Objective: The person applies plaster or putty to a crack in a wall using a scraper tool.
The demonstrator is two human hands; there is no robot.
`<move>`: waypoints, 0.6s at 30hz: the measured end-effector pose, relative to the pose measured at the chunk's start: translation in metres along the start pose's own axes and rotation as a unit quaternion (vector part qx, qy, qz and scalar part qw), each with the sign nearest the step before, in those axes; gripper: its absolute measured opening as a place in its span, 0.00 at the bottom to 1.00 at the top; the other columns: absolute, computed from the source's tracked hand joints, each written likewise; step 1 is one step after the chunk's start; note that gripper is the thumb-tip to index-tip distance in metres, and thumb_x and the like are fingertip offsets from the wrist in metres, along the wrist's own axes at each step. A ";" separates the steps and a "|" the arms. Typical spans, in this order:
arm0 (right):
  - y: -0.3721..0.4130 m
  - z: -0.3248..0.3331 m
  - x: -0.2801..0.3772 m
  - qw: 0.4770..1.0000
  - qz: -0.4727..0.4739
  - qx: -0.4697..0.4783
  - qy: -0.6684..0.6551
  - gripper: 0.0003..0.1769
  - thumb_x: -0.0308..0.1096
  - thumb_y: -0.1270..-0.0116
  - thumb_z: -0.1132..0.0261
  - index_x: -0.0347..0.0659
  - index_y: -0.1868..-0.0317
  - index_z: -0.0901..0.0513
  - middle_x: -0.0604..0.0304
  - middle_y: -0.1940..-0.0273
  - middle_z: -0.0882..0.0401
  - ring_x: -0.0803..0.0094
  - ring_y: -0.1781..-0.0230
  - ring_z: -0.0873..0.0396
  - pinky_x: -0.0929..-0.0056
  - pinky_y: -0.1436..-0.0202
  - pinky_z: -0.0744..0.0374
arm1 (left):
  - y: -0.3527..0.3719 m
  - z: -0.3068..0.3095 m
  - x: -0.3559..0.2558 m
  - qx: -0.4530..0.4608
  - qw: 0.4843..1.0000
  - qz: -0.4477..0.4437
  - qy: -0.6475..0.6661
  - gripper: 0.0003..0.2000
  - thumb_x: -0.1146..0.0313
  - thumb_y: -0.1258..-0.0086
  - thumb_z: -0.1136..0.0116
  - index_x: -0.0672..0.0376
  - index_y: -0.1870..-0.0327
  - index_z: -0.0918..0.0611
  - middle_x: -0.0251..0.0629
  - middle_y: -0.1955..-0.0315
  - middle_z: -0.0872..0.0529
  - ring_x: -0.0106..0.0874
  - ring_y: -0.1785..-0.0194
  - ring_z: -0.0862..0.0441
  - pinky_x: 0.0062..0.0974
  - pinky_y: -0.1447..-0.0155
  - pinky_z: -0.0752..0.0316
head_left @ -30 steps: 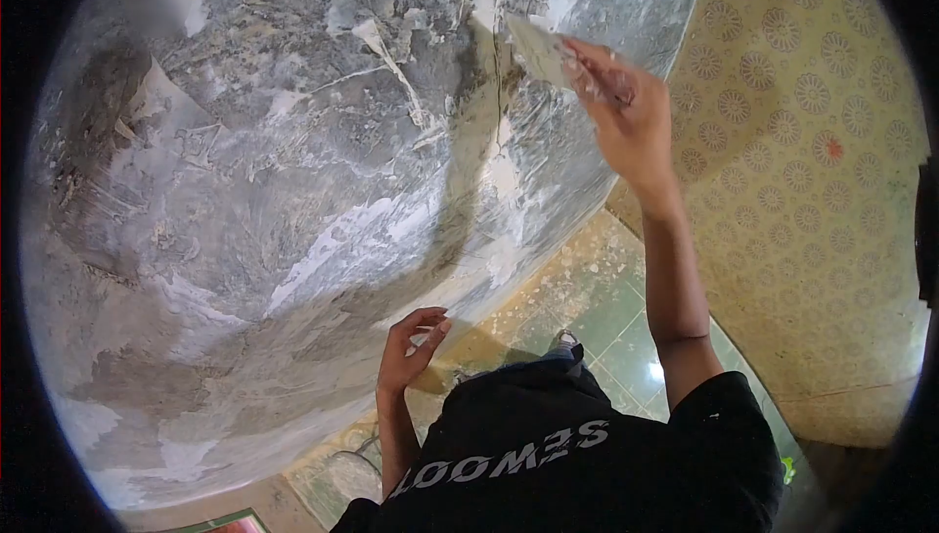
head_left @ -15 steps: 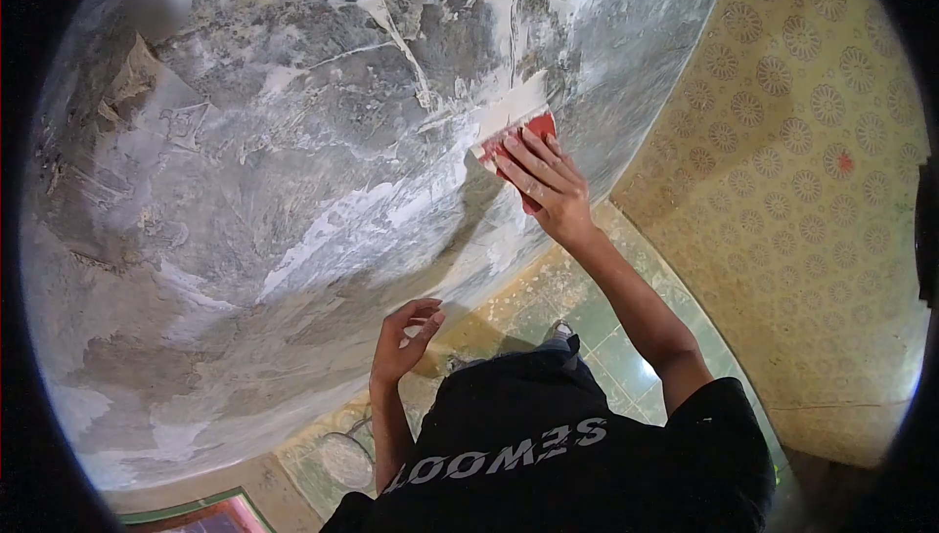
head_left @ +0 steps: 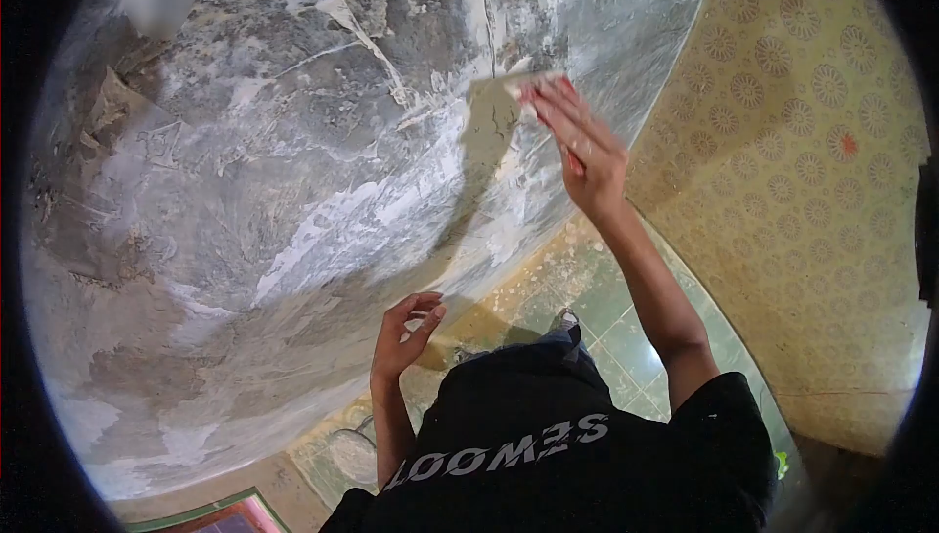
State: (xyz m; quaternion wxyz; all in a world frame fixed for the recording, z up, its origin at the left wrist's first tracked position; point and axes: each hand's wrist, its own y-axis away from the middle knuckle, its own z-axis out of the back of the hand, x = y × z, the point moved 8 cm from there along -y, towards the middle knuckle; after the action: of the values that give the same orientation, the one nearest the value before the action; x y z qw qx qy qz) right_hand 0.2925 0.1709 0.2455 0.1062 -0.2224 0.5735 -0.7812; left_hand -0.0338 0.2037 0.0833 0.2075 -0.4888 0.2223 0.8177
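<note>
My right hand [head_left: 592,166] is wrapped round a red putty knife [head_left: 566,89] with pale filler along its blade. It is raised in front of the rough grey wall [head_left: 323,132], the blade tilted and seen nearly edge-on. Hand and knife cast a shadow on the plaster beside a vertical crack [head_left: 488,10]. Lower down, near my waist, my left hand [head_left: 399,337] is held with loosely curled fingers, the thumb apart, and nothing shows in it.
Patches of white filler [head_left: 333,225] streak the wall. A yellowish wall with flower prints [head_left: 782,191] stands to the right. Below lies a green tiled floor [head_left: 626,347] with pale specks near the wall's foot. At lower left shows a green-edged frame [head_left: 210,510].
My right hand has moved right with the putty knife and turned it from flat against the wall to edge-on. The view has shifted slightly; my left hand stays nearly still.
</note>
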 end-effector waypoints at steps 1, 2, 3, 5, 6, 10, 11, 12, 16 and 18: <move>-0.011 -0.001 0.001 1.000 -0.003 -0.001 0.002 0.32 0.18 0.43 0.32 0.53 0.37 0.15 0.60 0.37 0.16 0.57 0.32 0.21 0.57 0.32 0.21 | -0.001 -0.002 -0.002 0.005 1.000 -0.004 0.002 0.13 0.63 0.24 0.35 0.60 0.46 0.14 0.36 0.52 0.10 0.28 0.49 0.14 0.31 0.44 0.21; -0.021 -0.005 0.002 1.000 0.002 0.005 0.008 0.31 0.20 0.42 0.32 0.53 0.37 0.15 0.60 0.37 0.16 0.58 0.33 0.21 0.57 0.32 0.20 | -0.002 -0.003 -0.004 0.009 1.000 -0.008 0.003 0.13 0.63 0.24 0.35 0.60 0.46 0.14 0.36 0.52 0.10 0.28 0.48 0.15 0.31 0.44 0.21; -0.025 -0.008 0.002 1.000 0.009 0.011 0.013 0.30 0.22 0.41 0.31 0.53 0.37 0.15 0.60 0.36 0.17 0.58 0.33 0.21 0.56 0.32 0.20 | -0.002 -0.004 -0.006 0.009 1.000 -0.008 0.001 0.13 0.63 0.24 0.35 0.60 0.46 0.14 0.36 0.52 0.10 0.28 0.48 0.15 0.31 0.44 0.21; -0.016 -0.017 0.002 0.999 0.030 0.024 0.020 0.29 0.25 0.41 0.31 0.54 0.37 0.15 0.61 0.36 0.17 0.58 0.32 0.21 0.57 0.31 0.21 | -0.001 -0.002 -0.005 0.003 1.000 0.010 -0.005 0.13 0.63 0.24 0.35 0.61 0.46 0.14 0.37 0.52 0.10 0.28 0.48 0.15 0.31 0.43 0.21; -0.006 -0.021 0.000 0.998 0.020 0.045 0.032 0.30 0.25 0.41 0.30 0.54 0.36 0.15 0.62 0.35 0.18 0.59 0.32 0.21 0.57 0.31 0.22 | -0.002 0.001 -0.003 0.002 1.000 0.010 -0.006 0.13 0.63 0.24 0.35 0.61 0.46 0.14 0.37 0.52 0.10 0.28 0.48 0.15 0.31 0.43 0.21; 0.058 -0.040 -0.007 0.992 0.011 0.119 0.029 0.31 0.27 0.40 0.31 0.56 0.34 0.17 0.63 0.31 0.21 0.60 0.30 0.24 0.55 0.28 0.24 | -0.002 0.000 0.003 -0.007 1.000 0.006 0.006 0.14 0.63 0.25 0.34 0.61 0.46 0.14 0.36 0.53 0.10 0.26 0.51 0.14 0.29 0.46 0.22; 0.078 -0.046 -0.009 0.989 0.019 0.146 0.028 0.32 0.28 0.39 0.32 0.57 0.33 0.18 0.64 0.30 0.23 0.60 0.29 0.25 0.55 0.27 0.25 | -0.003 -0.001 0.002 -0.010 1.000 -0.006 0.004 0.15 0.63 0.26 0.33 0.62 0.46 0.14 0.34 0.56 0.10 0.25 0.54 0.14 0.26 0.50 0.22; 0.101 -0.054 -0.015 0.983 0.017 0.177 0.039 0.32 0.29 0.38 0.33 0.57 0.31 0.20 0.65 0.28 0.25 0.61 0.27 0.27 0.56 0.27 0.25 | -0.004 -0.003 0.001 -0.006 1.000 -0.007 0.002 0.15 0.63 0.26 0.33 0.62 0.46 0.14 0.34 0.56 0.10 0.25 0.54 0.14 0.26 0.50 0.22; 0.153 -0.057 -0.029 0.965 -0.060 0.252 0.026 0.33 0.25 0.39 0.32 0.55 0.32 0.19 0.65 0.30 0.23 0.63 0.28 0.25 0.59 0.26 0.25 | -0.012 -0.011 -0.004 0.036 0.999 -0.024 -0.022 0.13 0.65 0.25 0.35 0.63 0.46 0.14 0.38 0.51 0.10 0.27 0.49 0.14 0.29 0.44 0.21; 0.149 -0.044 -0.032 0.972 -0.093 0.217 -0.008 0.32 0.23 0.39 0.32 0.54 0.33 0.19 0.65 0.32 0.21 0.61 0.31 0.23 0.59 0.28 0.23 | -0.014 -0.012 -0.010 0.046 0.998 -0.047 -0.021 0.13 0.66 0.25 0.35 0.63 0.46 0.14 0.38 0.52 0.10 0.27 0.49 0.14 0.29 0.44 0.21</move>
State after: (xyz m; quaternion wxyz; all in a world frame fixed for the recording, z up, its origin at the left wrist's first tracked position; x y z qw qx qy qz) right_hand 0.2869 0.1746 0.0869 0.0834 -0.2524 0.3665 -0.8916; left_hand -0.0133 0.2070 0.0844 0.2721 -0.4715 0.2319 0.8062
